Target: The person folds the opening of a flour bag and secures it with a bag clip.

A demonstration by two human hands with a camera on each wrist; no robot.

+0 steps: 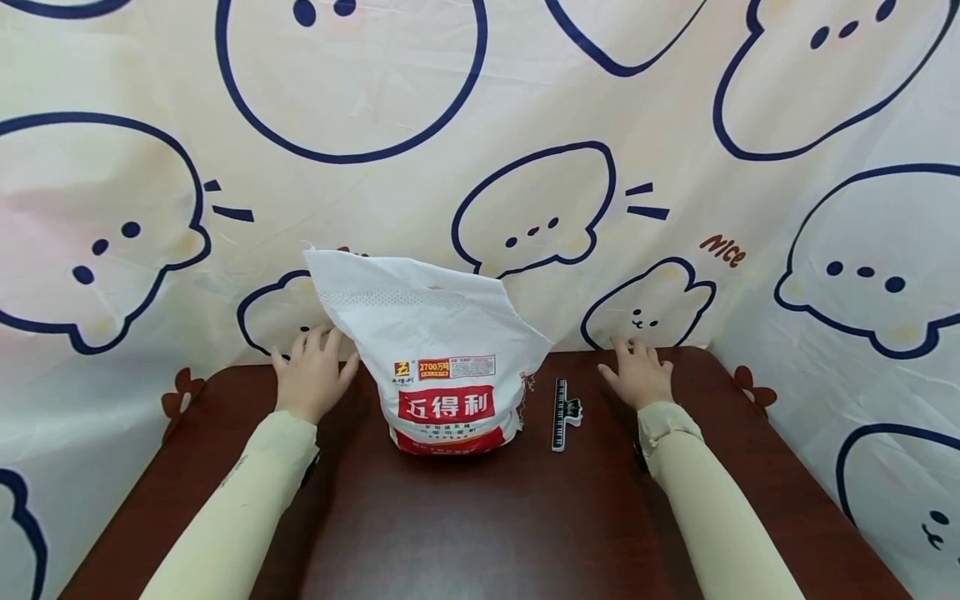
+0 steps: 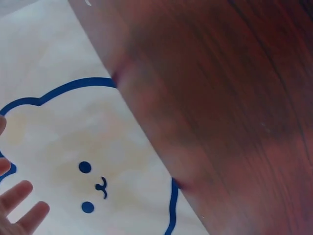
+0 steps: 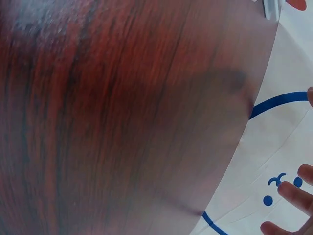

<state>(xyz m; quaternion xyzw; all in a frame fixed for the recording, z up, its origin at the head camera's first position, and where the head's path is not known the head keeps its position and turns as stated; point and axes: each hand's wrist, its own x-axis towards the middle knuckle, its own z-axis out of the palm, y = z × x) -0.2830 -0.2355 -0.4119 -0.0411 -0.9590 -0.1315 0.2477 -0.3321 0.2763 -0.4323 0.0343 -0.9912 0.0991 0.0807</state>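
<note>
A white flour-type bag (image 1: 450, 350) with red and yellow print stands upright on the table, its top flattened and leaning left. To its left, my left hand (image 1: 311, 375) is spread with fingers pointing at the back wall, thumb close by the bag's side. My right hand (image 1: 637, 372) lies off to the right, fingers apart, holding nothing. Between the bag and that hand is a bag clip (image 1: 559, 415) with black-and-white piano-key markings and a dark grip on its right side. In the wrist views only fingertips show, the left fingers (image 2: 34, 218) and the right fingers (image 3: 293, 196).
The dark brown wooden table (image 1: 480, 525) has rounded back corners. A pale cloth (image 1: 405, 200) printed with blue-outlined cartoon figures hangs right behind the table and along both sides.
</note>
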